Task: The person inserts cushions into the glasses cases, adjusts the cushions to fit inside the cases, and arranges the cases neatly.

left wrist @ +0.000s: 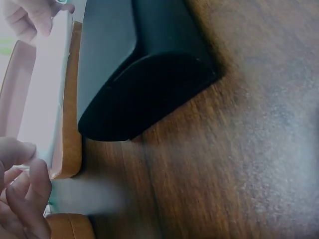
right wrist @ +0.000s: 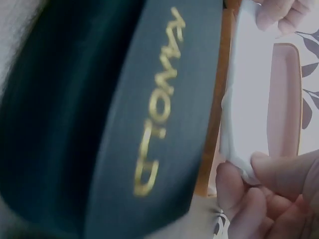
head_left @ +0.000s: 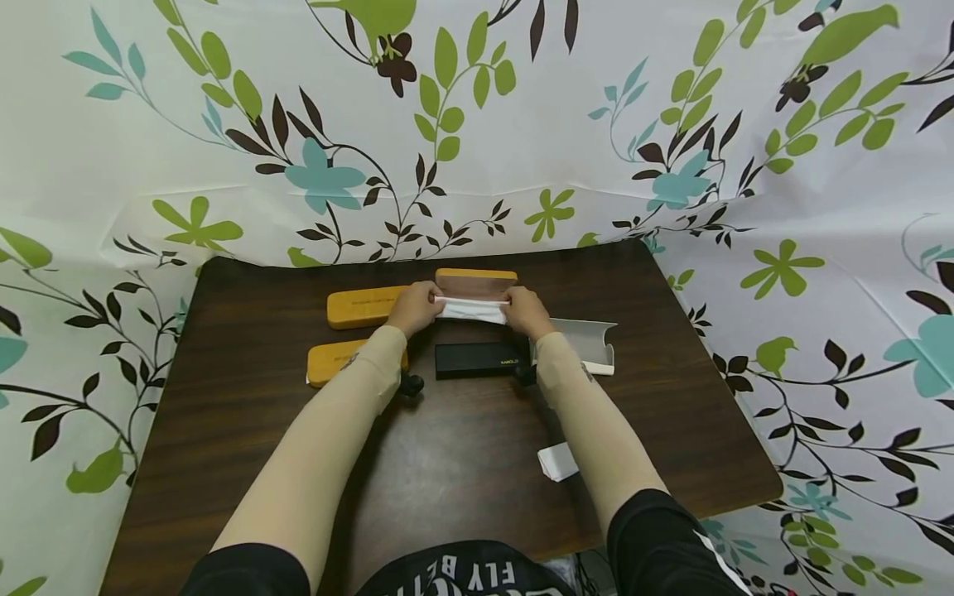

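Note:
My left hand [head_left: 415,309] and right hand [head_left: 527,313] pinch the two ends of a long, folded white cloth [head_left: 473,311], thumbs on top and fingers curled beneath. It is stretched level over an open yellow glasses case [head_left: 475,275], whose raised lid shows a pink lining [right wrist: 284,99]. Whether anything is wrapped inside the cloth, I cannot tell. Just in front of the hands lies a closed black glasses case [head_left: 477,361], with gold "KANOLD" lettering in the right wrist view. In the left wrist view, my left fingers [left wrist: 30,194] hold the cloth's near corner.
Two closed yellow cases, one behind [head_left: 361,307] and one nearer [head_left: 331,364], lie on the left. An open pale grey case [head_left: 589,338] sits beyond the right wrist. A small white folded piece [head_left: 557,462] rests by the right forearm on the brown table [head_left: 447,480].

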The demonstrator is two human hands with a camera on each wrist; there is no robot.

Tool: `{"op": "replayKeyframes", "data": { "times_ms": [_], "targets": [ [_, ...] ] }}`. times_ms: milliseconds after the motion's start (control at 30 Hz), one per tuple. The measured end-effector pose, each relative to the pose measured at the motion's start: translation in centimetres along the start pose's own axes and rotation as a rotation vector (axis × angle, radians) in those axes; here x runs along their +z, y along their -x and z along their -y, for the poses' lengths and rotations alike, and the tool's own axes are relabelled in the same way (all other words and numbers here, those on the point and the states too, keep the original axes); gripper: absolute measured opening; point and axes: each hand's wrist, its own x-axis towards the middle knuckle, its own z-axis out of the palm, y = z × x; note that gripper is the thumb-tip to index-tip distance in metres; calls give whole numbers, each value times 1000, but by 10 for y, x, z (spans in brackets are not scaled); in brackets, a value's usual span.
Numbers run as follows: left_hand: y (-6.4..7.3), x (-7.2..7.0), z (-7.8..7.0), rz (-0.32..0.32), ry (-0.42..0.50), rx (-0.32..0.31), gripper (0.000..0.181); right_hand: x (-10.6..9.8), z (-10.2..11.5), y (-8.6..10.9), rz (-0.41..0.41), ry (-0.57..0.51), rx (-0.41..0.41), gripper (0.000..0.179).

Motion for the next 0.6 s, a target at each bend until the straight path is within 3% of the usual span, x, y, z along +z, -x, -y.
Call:
{"op": "replayKeyframes", "data": {
  "times_ms": [333,600],
  "targets": [
    [-1,3,-5,-67,-156,-32,18,16,9,-13,-149,214,70,15],
    [-2,4,-11,-60,-167,-41,18,20,6,-19,-155,281,96,15]
  ]
}}
